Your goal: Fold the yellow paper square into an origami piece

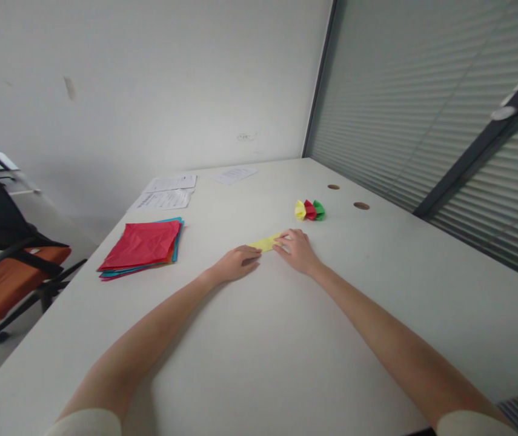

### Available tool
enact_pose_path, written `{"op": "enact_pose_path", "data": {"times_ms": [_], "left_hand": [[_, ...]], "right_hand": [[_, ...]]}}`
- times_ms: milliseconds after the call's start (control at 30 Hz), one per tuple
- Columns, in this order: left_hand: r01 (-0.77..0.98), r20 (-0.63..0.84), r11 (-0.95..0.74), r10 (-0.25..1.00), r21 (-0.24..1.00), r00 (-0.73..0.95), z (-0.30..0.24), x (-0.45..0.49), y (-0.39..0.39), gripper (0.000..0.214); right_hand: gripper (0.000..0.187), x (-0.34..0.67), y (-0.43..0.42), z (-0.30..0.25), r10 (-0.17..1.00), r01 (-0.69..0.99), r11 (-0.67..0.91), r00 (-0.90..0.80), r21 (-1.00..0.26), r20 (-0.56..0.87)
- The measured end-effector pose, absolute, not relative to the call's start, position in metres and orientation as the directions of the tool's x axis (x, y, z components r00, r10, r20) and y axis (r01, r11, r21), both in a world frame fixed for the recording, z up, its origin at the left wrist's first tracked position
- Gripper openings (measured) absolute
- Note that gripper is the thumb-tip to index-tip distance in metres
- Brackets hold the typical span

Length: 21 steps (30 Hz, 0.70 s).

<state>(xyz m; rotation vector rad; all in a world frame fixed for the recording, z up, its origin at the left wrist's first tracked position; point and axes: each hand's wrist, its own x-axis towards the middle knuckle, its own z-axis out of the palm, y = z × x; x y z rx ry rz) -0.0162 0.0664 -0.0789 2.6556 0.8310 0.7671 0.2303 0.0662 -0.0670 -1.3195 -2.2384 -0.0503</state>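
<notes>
A narrow strip of yellow paper (266,243), seemingly folded, lies on the white table in front of me. My left hand (237,264) holds its left end, the fingers curled over it and the thumb on the near side. At the right end, my right hand (298,251) grips the paper with bent fingers and thumb. The hands cover both ends of the strip. Just beyond my right hand sit several pleated paper pieces in a row: a yellow one (300,211), a red one (310,210) and a green one (318,210).
To the left, a stack of coloured sheets with a crinkled red sheet (143,244) on top lies near the table's edge. Printed papers (166,198) rest at the back left. Two round holes pierce the tabletop beside the blinds (377,121). An orange-seated chair (16,275) stands at left.
</notes>
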Motion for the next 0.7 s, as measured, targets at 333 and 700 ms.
{"op": "enact_pose_path", "data": {"times_ms": [333, 700], "left_hand": [[0.475, 0.401, -0.805, 0.59, 0.355, 0.701, -0.081, -0.017, 0.068, 0.034], [0.472, 0.392, -0.795, 0.602, 0.382, 0.696, -0.079, -0.016, 0.068, 0.033]], "right_hand": [[0.05, 0.218, 0.063, -0.07, 0.726, 0.727, 0.673, -0.613, -0.138, 0.311], [0.048, 0.243, 0.065, -0.071, 0.827, 0.86, 0.467, -0.343, -0.206, 0.445]]}}
